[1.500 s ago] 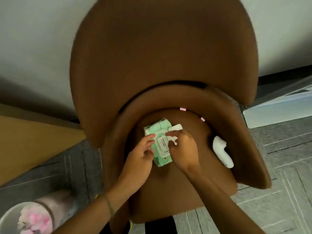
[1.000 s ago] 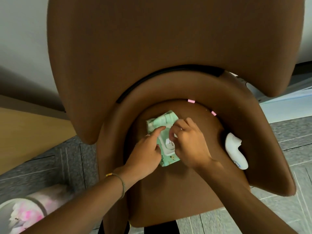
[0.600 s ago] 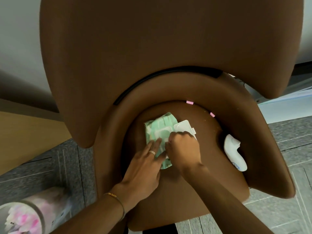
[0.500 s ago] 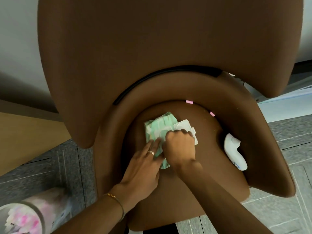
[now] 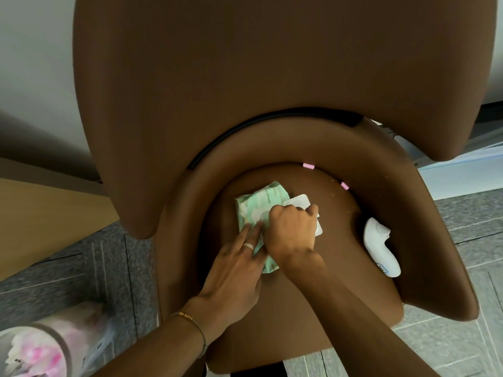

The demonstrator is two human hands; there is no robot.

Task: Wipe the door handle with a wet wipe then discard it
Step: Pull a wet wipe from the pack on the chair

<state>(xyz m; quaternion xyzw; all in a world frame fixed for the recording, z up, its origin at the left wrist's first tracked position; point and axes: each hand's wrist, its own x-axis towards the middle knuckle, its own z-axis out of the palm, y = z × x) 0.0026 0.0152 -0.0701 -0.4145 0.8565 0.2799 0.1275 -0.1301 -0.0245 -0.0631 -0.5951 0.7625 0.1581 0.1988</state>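
Head view: both hands working on the wipe pack

Head view is looking down onto a brown chair (image 5: 272, 91), where a green wipe pack (image 5: 261, 205) is lying on the seat. The left hand (image 5: 239, 270) is lying flat, fingers extended, pressing down on the near half of the pack; a ring (image 5: 248, 246) is showing on one finger and a bracelet (image 5: 190, 319) at the wrist. The right hand (image 5: 292, 232) is sitting just beside it, touching it, curled into a fist over the pack's opening; whether it is pinching a wipe cannot be told, since the fingertips are hidden. The white lid (image 5: 300, 202) is standing flipped open just beyond the right knuckles. Well to the right of that hand, a white controller (image 5: 381, 248) is resting on the seat against the armrest. Below and left of the left forearm, a bin (image 5: 40, 352) with pink contents is standing on the floor.
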